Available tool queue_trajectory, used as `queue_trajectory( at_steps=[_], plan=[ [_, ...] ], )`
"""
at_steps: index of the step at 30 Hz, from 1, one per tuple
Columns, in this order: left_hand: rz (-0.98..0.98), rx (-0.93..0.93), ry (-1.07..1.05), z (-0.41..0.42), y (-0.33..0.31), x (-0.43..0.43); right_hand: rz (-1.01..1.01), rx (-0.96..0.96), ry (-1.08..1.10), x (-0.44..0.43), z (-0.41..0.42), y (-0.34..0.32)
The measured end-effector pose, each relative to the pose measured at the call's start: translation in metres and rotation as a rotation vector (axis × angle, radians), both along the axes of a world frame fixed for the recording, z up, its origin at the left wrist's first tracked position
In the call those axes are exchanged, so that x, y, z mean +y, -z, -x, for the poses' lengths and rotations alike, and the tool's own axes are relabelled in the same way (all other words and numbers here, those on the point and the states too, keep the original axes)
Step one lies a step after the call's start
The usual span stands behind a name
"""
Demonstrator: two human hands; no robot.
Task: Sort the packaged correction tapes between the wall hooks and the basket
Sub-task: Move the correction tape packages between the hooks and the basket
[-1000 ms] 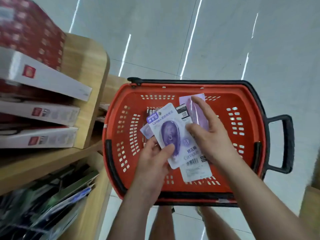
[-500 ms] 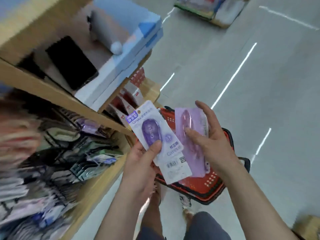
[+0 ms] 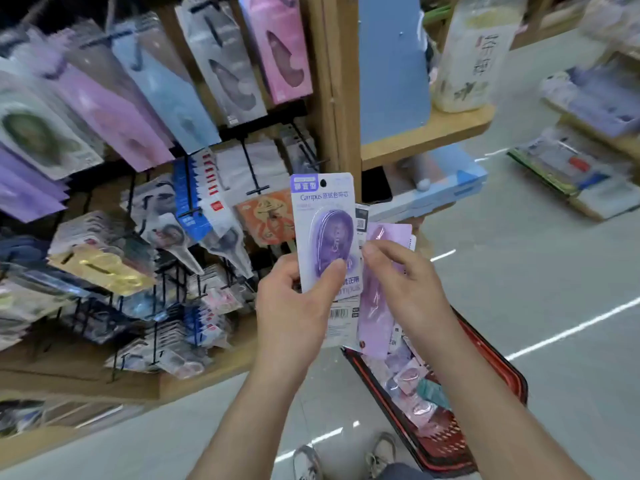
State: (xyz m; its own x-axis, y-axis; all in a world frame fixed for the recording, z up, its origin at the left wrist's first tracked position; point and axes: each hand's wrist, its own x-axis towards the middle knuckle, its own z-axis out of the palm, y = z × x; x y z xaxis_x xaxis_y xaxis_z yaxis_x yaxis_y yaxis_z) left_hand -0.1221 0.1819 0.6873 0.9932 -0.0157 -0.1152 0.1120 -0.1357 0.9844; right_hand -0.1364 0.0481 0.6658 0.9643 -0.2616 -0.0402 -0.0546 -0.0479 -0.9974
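In the head view, the packs have been lifted away from the basket [image 3: 446, 445], over which they were held a second ago. They are now presented to the wall hooks [image 3: 255, 176], which were only a blur at the left edge half a second ago. From this it is judged that picking is over and hanging is about to begin.

The white-carded correction tape [image 3: 323, 202] is pinched by the left grip [image 3: 294, 306], with the thumb pressed on the purple blister and the fingers hidden behind the card. The card stands upright and projects toward twelve o'clock from that grip, its hang hole at the top left free. A second card is partly seen behind it.

The lilac pack [image 3: 377, 317] is pinched by the right grip [image 3: 408, 285], fingers curled over its front. It is just beside the white card, at three o'clock. The hooks lie at ten to eleven o'clock from the left grip. The basket lies on the floor at five o'clock, with more packs inside.
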Motion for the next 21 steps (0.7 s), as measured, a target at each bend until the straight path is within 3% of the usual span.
queue_trajectory(
  at_steps=[4,8,14,16,18,19,21],
  plan=[
    [0.195,0.104,-0.074,0.009,-0.017,0.049,0.04,0.04,-0.143,0.041,-0.004,-0.013],
    [0.355,0.153,-0.14,0.022,-0.023,0.097,-0.166,0.019,-0.292,0.088,-0.002,-0.025],
    [0.464,-0.025,-0.25,0.034,-0.027,0.166,-0.278,0.05,-0.315,0.148,0.004,-0.036],
    [0.306,-0.183,-0.291,0.035,-0.031,0.192,-0.216,0.001,-0.239,0.168,0.005,-0.04],
    [-0.137,-0.353,-0.261,0.037,-0.033,0.214,-0.008,-0.103,-0.127,0.186,0.003,-0.04],
    [-0.314,-0.389,-0.219,0.038,-0.032,0.222,0.101,-0.146,-0.082,0.195,0.002,-0.04],
    [-0.464,-0.348,-0.057,0.042,-0.029,0.228,0.288,-0.223,-0.016,0.213,0.002,-0.039]
  ],
)
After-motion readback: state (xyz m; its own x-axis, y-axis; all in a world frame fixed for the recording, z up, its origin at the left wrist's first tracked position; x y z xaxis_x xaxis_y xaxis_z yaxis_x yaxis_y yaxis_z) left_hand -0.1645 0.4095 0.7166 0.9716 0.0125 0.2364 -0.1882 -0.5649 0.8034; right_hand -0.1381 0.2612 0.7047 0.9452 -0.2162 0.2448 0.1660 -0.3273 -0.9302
